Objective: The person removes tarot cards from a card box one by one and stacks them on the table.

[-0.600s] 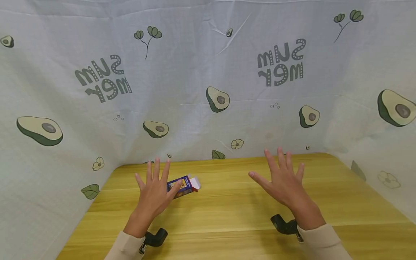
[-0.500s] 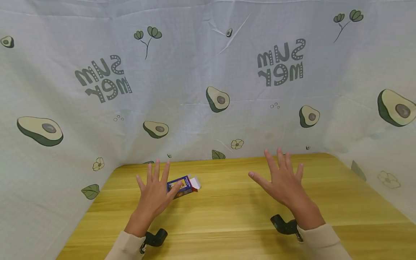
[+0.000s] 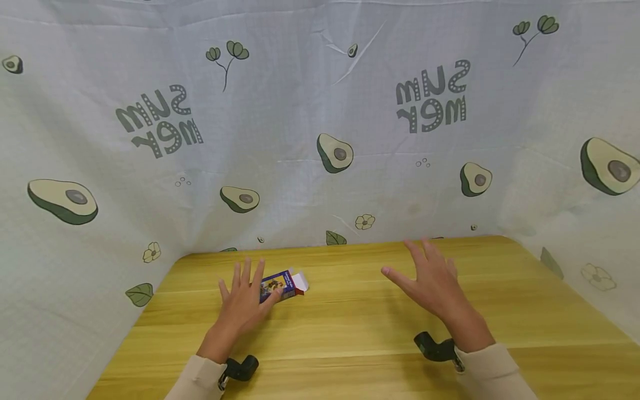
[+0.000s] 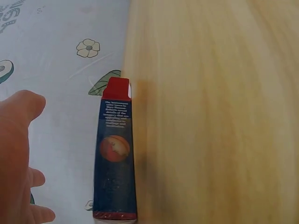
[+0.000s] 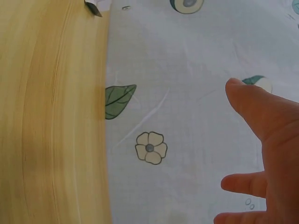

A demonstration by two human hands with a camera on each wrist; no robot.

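Note:
A small blue and red cardboard box [image 3: 276,284] lies on the wooden table, its white end flap open toward the right. Its narrow printed side [image 4: 114,154] faces the left wrist camera. My left hand [image 3: 242,305] hovers over the box's left end with fingers spread, covering part of it in the head view; the left wrist view shows a gap between the thumb and the box. Off to the right, my right hand [image 3: 435,286] is held above the table, fingers apart and slightly bent, holding nothing.
A pale cloth [image 3: 300,111] printed with avocados and flowers hangs behind the table [image 3: 340,333] and along both sides. Each wrist carries a black camera mount, the left one [image 3: 242,368] and the right one [image 3: 434,347].
My left hand has lowered and shifted slightly right, nearer the box. The right hand's fingers have dipped and bent a little. The box has stayed in place.

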